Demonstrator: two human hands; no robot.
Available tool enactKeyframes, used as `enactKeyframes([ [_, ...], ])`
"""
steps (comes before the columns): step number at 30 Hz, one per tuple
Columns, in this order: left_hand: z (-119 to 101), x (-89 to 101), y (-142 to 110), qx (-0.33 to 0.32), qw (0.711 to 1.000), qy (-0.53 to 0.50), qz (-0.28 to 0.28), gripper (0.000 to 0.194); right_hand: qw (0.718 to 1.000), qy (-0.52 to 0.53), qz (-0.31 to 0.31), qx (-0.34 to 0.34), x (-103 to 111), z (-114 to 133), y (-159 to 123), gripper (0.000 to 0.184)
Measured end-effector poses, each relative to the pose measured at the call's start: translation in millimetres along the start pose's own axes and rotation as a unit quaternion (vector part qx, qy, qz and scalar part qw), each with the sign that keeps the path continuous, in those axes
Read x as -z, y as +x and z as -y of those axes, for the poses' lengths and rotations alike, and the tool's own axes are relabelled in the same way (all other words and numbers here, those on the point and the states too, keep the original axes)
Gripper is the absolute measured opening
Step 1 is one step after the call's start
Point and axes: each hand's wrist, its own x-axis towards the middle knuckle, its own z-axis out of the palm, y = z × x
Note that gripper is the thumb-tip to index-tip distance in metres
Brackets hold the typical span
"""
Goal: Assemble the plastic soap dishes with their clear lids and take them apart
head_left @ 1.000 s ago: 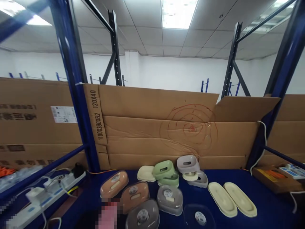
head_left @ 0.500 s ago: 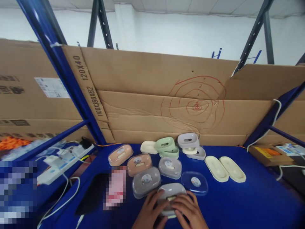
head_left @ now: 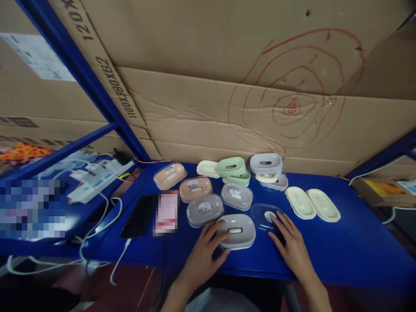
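Observation:
A grey soap box (head_left: 238, 236) with a slot in its top and a pale piece in the slot lies at the table's front. My left hand (head_left: 208, 247) grips its left side, fingers on the top and thumb at the front edge. To the right of it is a clear plastic lid (head_left: 260, 216) with a round sticker. My right hand (head_left: 287, 240) is at the lid's right edge, fingers stretched over the sticker side and thumb apart, not closed on it. Behind the left hand sits a lidded grey soap box (head_left: 205, 212), with another lidded grey box (head_left: 236, 197) beyond.
Two lidded orange boxes (head_left: 195, 190) stand at back left. Green box parts (head_left: 230, 167) and stacked grey parts (head_left: 266, 162) are at the back. Two cream trays (head_left: 300, 203) lie right. A black phone (head_left: 139, 216) and cable lie left; cardboard (head_left: 195, 104) walls the back.
My right hand has left the grey soap box and moved right to the clear lid. My left hand stays on the box. The view has tilted downward.

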Motion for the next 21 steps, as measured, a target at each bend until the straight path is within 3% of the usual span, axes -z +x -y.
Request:
enactKeyframes([
  [3, -1.6, 0.1, 2.0, 0.000, 1.000, 0.007, -0.003, 0.044, 0.999, 0.040, -0.004, 0.010, 4.9, -5.5, -2.3, 0.045],
  [7, -1.8, 1.2, -0.2, -0.010, 1.000, 0.015, 0.006, 0.044, 0.995, 0.099, -0.020, -0.015, 6.6, 7.2, -4.8, 0.037],
  [18, -4.9, 0.6, -2.4, 0.024, 0.999, -0.025, -0.003, 0.038, 0.995, 0.000, 0.060, -0.081, 8.5, 30.0, -17.9, 0.080],
  [21, -5.3, 0.8, -1.6, 0.038, 0.999, -0.032, 0.007, 0.038, 0.996, 0.029, 0.052, -0.066, 13.8, 27.8, -22.1, 0.065],
])
